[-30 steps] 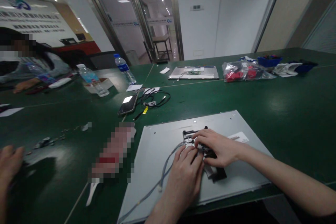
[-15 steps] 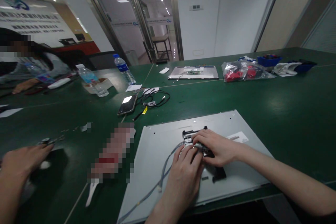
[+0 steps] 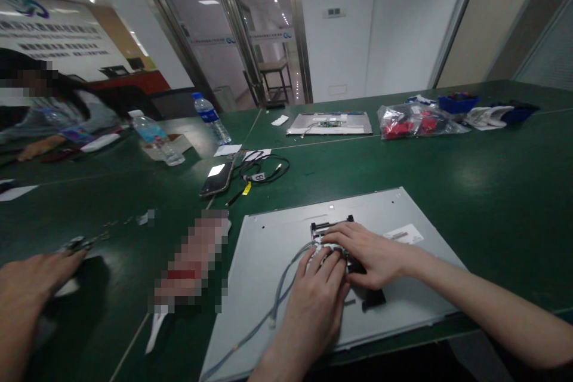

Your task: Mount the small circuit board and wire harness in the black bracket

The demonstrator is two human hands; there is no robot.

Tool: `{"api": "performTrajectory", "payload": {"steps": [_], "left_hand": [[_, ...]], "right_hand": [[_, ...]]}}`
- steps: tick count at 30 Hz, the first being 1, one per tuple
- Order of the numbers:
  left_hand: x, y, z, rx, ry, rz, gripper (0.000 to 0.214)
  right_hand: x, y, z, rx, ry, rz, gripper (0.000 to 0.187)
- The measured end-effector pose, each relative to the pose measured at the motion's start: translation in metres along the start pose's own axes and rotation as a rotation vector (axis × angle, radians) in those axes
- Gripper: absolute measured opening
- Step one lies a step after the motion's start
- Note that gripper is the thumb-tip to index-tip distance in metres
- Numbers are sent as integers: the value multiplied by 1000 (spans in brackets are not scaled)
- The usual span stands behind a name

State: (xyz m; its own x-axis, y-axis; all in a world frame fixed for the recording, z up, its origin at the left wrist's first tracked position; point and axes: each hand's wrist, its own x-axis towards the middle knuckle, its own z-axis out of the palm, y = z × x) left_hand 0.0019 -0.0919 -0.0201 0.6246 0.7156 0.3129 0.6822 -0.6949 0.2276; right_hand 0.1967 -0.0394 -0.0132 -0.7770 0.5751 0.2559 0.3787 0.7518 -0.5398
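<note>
A flat, light-grey display panel lies on the green table in front of me. Both hands meet over its middle, where black brackets and a small assembly sit. My left hand has its fingers bent and pressed together at the end of a grey cable. Against its fingertips, my right hand curls around the same spot, thumb tucked below. Whatever small part lies between the fingers is mostly hidden; a whitish bit shows. The cable runs from there down the panel's left side.
Left of the panel lies a blurred reddish packet. Beyond are a phone, a coiled black cable and bottles. A co-worker's hand rests at far left. Another panel and a plastic bag lie at the back.
The fingers of my right hand have shifted slightly left, closer over my left fingertips. The co-worker's hand at far left has moved a little left.
</note>
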Motion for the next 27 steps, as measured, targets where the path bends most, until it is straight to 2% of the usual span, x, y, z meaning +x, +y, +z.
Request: {"api": "performTrajectory", "payload": {"steps": [5,14,27], "left_hand": [[0,0,0,-11,-11,-12,27],[0,1,-1,-30,-3,-16,25],[0,1,-1,-14,-30,-34,23]], "right_hand": [[0,0,-3,7,-1,-5,74],[1,0,-1,10,21,32,67],[2,-2,1,-10,33,-3,69]]}}
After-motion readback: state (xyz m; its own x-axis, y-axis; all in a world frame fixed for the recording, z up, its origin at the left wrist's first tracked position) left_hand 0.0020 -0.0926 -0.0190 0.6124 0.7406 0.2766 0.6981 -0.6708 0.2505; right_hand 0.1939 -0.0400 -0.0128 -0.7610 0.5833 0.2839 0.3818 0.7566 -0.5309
